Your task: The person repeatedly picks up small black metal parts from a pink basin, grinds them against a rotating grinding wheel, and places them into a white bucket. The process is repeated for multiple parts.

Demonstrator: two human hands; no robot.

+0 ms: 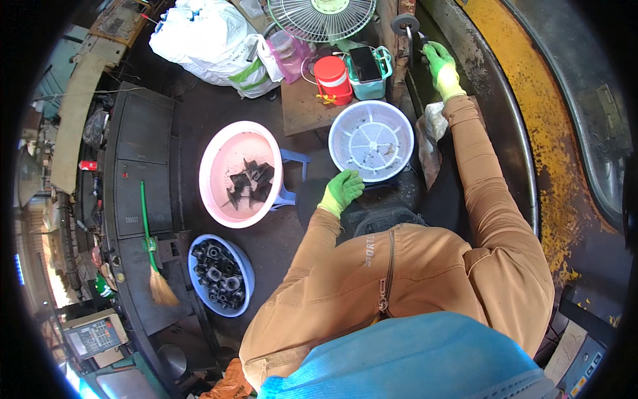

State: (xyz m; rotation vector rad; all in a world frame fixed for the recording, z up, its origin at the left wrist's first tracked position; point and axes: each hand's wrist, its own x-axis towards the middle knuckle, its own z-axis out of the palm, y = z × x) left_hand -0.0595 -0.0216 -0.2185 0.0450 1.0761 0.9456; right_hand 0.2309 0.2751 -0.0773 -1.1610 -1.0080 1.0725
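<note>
My left hand (342, 191), in a yellow-green glove, rests palm down on my thigh with its fingers laid out flat. It holds nothing and lies just below a white mesh basket (371, 141) with a few dark bits in its bottom. Stretched far forward on the right, my right hand (441, 68) wears the same kind of glove. Its fingers are closed near a metal rod and a grey round disc (405, 24). A small dark piece seems to be at the fingertips, too small to name.
A pink basin (207, 178) with dark angular pieces sits on a blue stool (295, 159). Below it stands a blue basin (249, 256) of black ring-shaped parts. A red jug (333, 81) and a phone (365, 64) are ahead, near a fan (322, 23). A yellow machine wall (531, 86) borders my right.
</note>
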